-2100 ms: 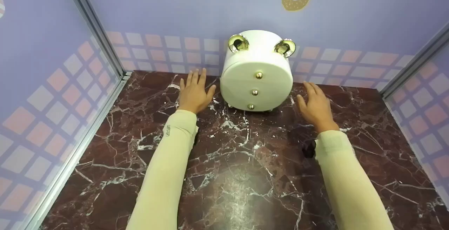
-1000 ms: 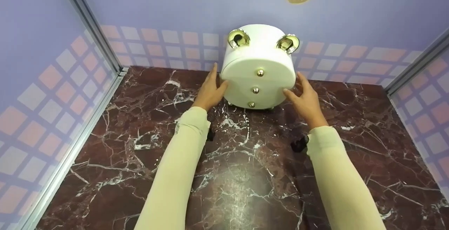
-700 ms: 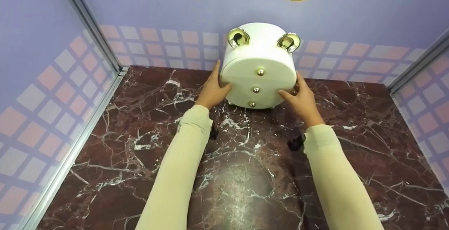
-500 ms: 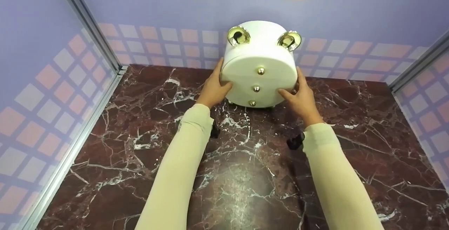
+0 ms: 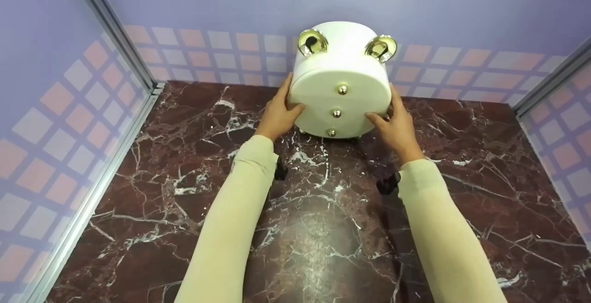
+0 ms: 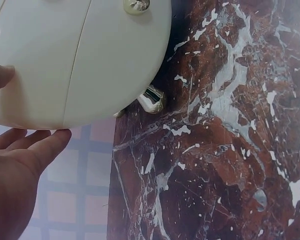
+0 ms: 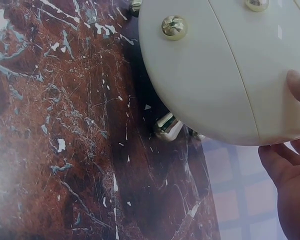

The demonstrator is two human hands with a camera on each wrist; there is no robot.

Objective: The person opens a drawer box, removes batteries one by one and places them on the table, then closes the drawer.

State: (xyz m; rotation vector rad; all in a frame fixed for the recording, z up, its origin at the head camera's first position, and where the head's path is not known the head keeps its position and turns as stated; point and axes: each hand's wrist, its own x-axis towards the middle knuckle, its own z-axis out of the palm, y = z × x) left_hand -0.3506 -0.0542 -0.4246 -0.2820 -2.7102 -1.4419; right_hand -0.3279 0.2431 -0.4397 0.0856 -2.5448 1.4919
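Observation:
A white, round-fronted jewelry box (image 5: 318, 95) stands near the back wall, with gold ears (image 5: 381, 48) on top. Gold knobs (image 5: 336, 113) run down its front, and the wrist views show seams between drawers. My left hand (image 5: 278, 117) holds its left side, thumb on the front and fingers along the curved side. The right side is held likewise by my right hand (image 5: 398, 130). In the left wrist view, fingertips (image 6: 62, 136) press against the rounded edge. Short gold feet (image 7: 168, 126) show under the box at the marbled surface.
The dark red marbled tabletop (image 5: 314, 229) spreads in front of the box. Behind rises a lilac wall (image 5: 221, 7) with pink and white squares, and side panels with metal edging (image 5: 99, 178) stand left and right. Black straps or devices (image 5: 388, 184) sit at both wrists.
Both hands have come inward from beside the jewelry box and now grip its sides, thumbs on the front. The head view has tilted slightly down; the box stays by the wall.

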